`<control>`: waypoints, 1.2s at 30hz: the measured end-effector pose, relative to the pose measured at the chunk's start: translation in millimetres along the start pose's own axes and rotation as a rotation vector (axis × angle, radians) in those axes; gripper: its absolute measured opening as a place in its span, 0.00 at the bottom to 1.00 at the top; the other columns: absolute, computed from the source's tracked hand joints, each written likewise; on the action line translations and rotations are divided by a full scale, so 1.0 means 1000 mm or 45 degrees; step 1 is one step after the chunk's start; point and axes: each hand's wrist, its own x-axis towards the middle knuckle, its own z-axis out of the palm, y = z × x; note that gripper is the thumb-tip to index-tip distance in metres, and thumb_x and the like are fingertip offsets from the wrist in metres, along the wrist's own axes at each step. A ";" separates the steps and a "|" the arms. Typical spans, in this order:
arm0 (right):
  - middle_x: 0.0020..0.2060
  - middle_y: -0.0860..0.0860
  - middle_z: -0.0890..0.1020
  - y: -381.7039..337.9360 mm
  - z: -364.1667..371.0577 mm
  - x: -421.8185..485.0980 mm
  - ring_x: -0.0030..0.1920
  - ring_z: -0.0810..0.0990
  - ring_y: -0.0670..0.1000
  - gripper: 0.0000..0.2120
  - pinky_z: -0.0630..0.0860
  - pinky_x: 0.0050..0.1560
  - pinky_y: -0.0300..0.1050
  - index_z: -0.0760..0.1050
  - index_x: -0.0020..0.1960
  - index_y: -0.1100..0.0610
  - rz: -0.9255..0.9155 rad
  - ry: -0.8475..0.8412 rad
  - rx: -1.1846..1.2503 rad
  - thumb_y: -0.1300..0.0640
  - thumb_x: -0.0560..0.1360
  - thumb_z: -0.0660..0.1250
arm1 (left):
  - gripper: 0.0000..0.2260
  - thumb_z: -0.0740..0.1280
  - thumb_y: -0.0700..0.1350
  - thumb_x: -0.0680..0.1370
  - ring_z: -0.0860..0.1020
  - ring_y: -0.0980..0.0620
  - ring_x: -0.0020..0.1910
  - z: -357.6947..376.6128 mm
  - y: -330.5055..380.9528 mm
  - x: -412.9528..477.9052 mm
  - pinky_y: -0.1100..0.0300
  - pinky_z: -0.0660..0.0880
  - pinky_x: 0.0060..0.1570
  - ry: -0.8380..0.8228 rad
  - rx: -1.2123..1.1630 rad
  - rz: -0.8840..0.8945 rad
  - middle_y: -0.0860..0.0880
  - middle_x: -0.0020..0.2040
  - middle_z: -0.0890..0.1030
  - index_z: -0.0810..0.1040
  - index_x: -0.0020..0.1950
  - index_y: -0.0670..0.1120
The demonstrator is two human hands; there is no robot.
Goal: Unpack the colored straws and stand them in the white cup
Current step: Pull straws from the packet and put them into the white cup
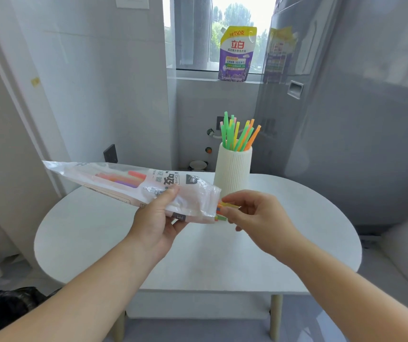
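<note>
My left hand (159, 218) grips a clear plastic straw bag (124, 183) and holds it level above the white table (99, 233), with its open end to the right. Red, orange and purple straws show through the bag. At the bag's mouth my right hand (252, 213) pinches the ends of several coloured straws (222, 212) that stick out. Behind my hands a ribbed white cup (232, 169) stands upright on the table. Several green, yellow, orange and pink straws (238, 134) stand in it.
A purple and yellow detergent pouch (236, 54) stands on the windowsill behind the table. A grey fridge (346, 95) fills the right side and a white wall the left. Something black (5, 304) lies on the floor at the lower left.
</note>
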 end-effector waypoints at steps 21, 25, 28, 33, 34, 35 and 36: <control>0.38 0.56 0.85 0.003 -0.016 0.003 0.33 0.84 0.51 0.04 0.82 0.38 0.41 0.83 0.51 0.57 0.053 0.104 0.104 0.61 0.77 0.71 | 0.12 0.71 0.41 0.78 0.86 0.50 0.48 -0.002 0.004 0.001 0.56 0.84 0.36 0.043 -0.053 -0.007 0.47 0.51 0.87 0.80 0.61 0.48; 0.39 0.57 0.85 0.005 -0.021 0.004 0.34 0.84 0.52 0.03 0.83 0.38 0.43 0.83 0.48 0.56 0.092 0.166 0.122 0.61 0.78 0.70 | 0.13 0.71 0.40 0.78 0.86 0.49 0.49 -0.004 0.009 0.001 0.55 0.84 0.37 0.062 -0.076 -0.004 0.47 0.51 0.87 0.79 0.62 0.48; 0.40 0.57 0.85 0.006 -0.021 0.003 0.35 0.84 0.52 0.03 0.83 0.40 0.44 0.82 0.48 0.56 0.123 0.189 0.156 0.60 0.79 0.69 | 0.13 0.71 0.40 0.79 0.86 0.49 0.49 -0.004 0.011 0.001 0.53 0.85 0.40 0.069 -0.102 -0.005 0.47 0.50 0.87 0.79 0.63 0.47; 0.42 0.57 0.85 0.003 -0.018 0.001 0.34 0.83 0.52 0.07 0.82 0.40 0.45 0.81 0.55 0.55 0.123 0.093 0.269 0.58 0.77 0.71 | 0.10 0.70 0.40 0.79 0.86 0.50 0.47 -0.003 0.010 0.001 0.55 0.85 0.39 0.075 -0.097 -0.009 0.48 0.48 0.87 0.79 0.60 0.49; 0.40 0.57 0.85 0.002 -0.017 0.001 0.34 0.82 0.52 0.06 0.82 0.39 0.44 0.82 0.54 0.57 0.109 0.090 0.267 0.60 0.78 0.70 | 0.10 0.70 0.40 0.79 0.86 0.50 0.47 -0.003 0.010 0.001 0.55 0.85 0.39 0.078 -0.100 -0.009 0.48 0.49 0.87 0.79 0.59 0.49; 0.37 0.57 0.84 0.002 -0.017 0.001 0.33 0.82 0.52 0.05 0.82 0.38 0.44 0.83 0.52 0.58 0.096 0.096 0.261 0.60 0.78 0.70 | 0.11 0.70 0.40 0.79 0.86 0.50 0.47 -0.003 0.010 0.001 0.55 0.85 0.39 0.082 -0.103 -0.007 0.48 0.49 0.87 0.79 0.60 0.49; 0.35 0.57 0.84 0.002 -0.018 0.001 0.33 0.82 0.52 0.04 0.81 0.38 0.43 0.83 0.50 0.58 0.091 0.108 0.257 0.61 0.78 0.69 | 0.10 0.70 0.40 0.79 0.86 0.49 0.48 -0.003 0.010 0.001 0.54 0.85 0.39 0.084 -0.102 -0.007 0.47 0.50 0.87 0.79 0.60 0.49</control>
